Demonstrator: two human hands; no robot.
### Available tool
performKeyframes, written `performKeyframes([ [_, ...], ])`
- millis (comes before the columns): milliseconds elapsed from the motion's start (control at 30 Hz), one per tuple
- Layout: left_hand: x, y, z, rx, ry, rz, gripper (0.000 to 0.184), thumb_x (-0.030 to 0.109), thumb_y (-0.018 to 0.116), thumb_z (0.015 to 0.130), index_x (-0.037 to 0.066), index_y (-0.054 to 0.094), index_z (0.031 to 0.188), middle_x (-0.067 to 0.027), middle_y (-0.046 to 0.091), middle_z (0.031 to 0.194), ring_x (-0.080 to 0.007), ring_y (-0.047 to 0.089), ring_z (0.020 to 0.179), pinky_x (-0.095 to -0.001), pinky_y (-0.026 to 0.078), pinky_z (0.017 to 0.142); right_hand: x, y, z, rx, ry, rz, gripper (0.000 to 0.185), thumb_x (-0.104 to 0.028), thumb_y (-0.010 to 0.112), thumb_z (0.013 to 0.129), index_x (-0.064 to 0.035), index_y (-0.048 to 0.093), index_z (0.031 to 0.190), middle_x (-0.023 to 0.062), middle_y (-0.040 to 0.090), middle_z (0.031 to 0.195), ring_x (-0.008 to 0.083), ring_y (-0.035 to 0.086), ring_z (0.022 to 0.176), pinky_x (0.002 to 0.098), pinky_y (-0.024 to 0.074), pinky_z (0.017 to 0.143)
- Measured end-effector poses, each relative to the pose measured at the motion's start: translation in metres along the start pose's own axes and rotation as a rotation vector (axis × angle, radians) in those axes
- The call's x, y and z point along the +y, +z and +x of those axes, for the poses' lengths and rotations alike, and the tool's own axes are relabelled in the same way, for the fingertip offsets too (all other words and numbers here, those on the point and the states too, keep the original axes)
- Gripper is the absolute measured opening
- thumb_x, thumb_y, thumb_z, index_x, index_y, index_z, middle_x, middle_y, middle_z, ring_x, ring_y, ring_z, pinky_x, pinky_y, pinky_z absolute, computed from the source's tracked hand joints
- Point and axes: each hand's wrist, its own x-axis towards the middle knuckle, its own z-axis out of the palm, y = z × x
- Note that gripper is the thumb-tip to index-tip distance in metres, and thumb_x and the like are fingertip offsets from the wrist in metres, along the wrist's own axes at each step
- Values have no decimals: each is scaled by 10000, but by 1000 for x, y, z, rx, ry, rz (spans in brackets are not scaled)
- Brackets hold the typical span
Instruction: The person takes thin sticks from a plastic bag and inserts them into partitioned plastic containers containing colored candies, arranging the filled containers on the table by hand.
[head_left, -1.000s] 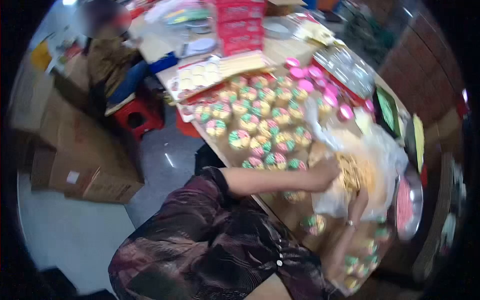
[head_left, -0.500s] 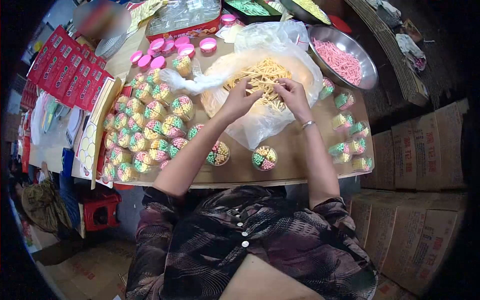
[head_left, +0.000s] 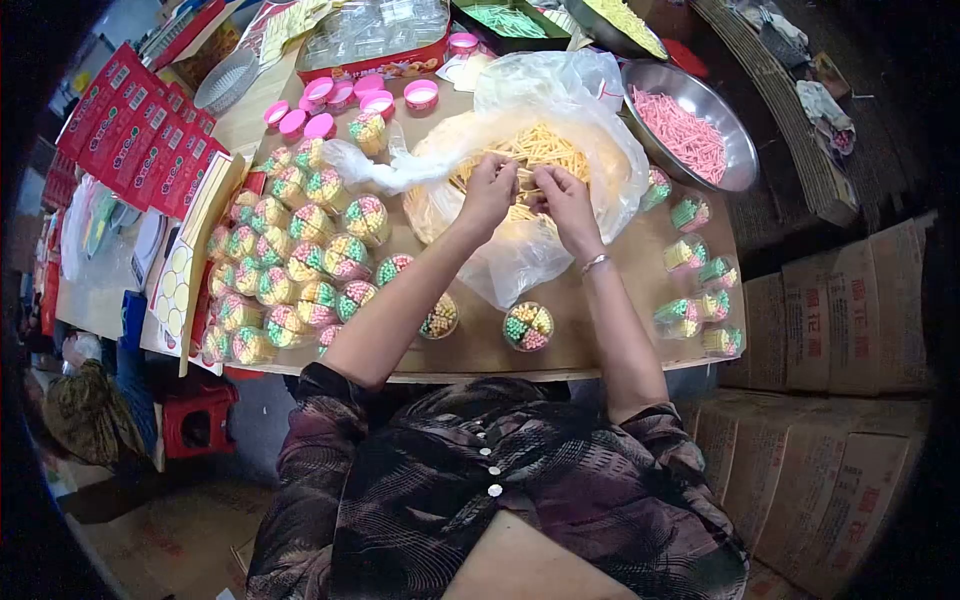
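Observation:
Both hands are over a clear plastic bag [head_left: 510, 270] full of thin yellow sticks [head_left: 545, 146]. My left hand [head_left: 489, 192] has its fingers pinched together above the sticks. My right hand [head_left: 566, 205], with a bracelet at the wrist, is curled just beside it, fingertips drawn in. What either hand pinches is too small to make out. Nearest my body on the table stands a round cup [head_left: 528, 326] of green, yellow and pink sticks. Many similar cups [head_left: 305, 262] crowd the left side, and several more [head_left: 686, 252] stand or lie at the right.
A metal bowl [head_left: 742, 143] of pink sticks is right of the bag. Pink lids [head_left: 320, 127] and a red-rimmed tray [head_left: 385, 62] of clear containers lie behind. Red printed boxes [head_left: 135, 135] stand left. Cartons [head_left: 835, 310] are stacked right. A person [head_left: 95, 412] sits at the far left.
Since half a second ago both hands have drawn in their fingers, and my right hand has moved slightly left and down. The view swung round from its tilted, blurred position one second ago.

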Motion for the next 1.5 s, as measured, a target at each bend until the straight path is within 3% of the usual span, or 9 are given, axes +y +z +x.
performKeyframes([
  [200,-3,1,-6,-2,-41,-53,187,163,445,938,5,510,1015,-77,540,724,-128,500,618,-264,421,538,6,1,-2,-51,-98,-113,142,-65,586,898,19,654,989,39,618,758,78,548,635,176,453,582],
  [333,-5,5,-16,57,302,302,235,184,418,952,-9,484,1068,-111,547,797,-174,518,665,-313,447,602,-2,10,-17,-52,-165,-163,153,-64,580,903,30,657,995,40,620,753,84,552,630,171,448,583],
  [500,28,14,-46,-59,168,214,298,211,413,959,-16,446,1149,-130,540,832,-208,518,702,-341,459,670,-24,1,-41,-98,-202,-258,161,-53,587,891,26,661,1011,37,613,772,76,539,643,185,439,590],
  [567,41,-1,-74,-115,122,465,358,198,468,939,-7,404,1225,-129,530,871,-219,530,753,-339,466,703,-45,-13,-65,-69,-398,-823,137,-31,573,860,12,649,965,66,596,812,149,551,651,258,449,602],
  [700,55,-22,-154,-339,-73,650,508,168,593,854,-34,361,1259,-170,507,1009,-272,531,930,-369,462,790,-30,-65,-105,-103,-333,-1619,103,-50,510,841,-4,575,906,128,554,848,305,553,707,394,457,663],
  [767,47,-23,-180,-395,-147,660,561,156,636,819,-45,354,1261,-192,489,1063,-291,520,989,-380,457,829,0,-83,-113,-113,-269,-1682,93,-60,489,842,-10,550,892,144,545,854,344,549,728,427,455,683],
  [1033,-21,1,-185,-304,181,852,674,104,726,699,-11,373,1262,-214,450,1192,-332,496,1067,-398,435,929,29,-88,-130,9,-270,-1627,114,-47,493,848,-10,552,938,138,550,881,339,559,748,415,463,703],
  [1167,-35,2,-177,-237,671,696,662,101,762,664,18,415,1221,-168,482,1173,-307,516,1033,-379,452,901,37,-91,-134,74,-351,-1447,139,-27,519,852,-10,578,977,133,572,938,319,576,762,382,473,714],
  [1500,3,12,-159,-68,583,526,703,86,792,663,27,360,1215,-142,451,1151,-247,525,1020,-327,460,883,19,-95,-132,184,-127,-891,162,-5,591,855,-8,656,1003,81,609,947,173,597,807,283,476,697],
])
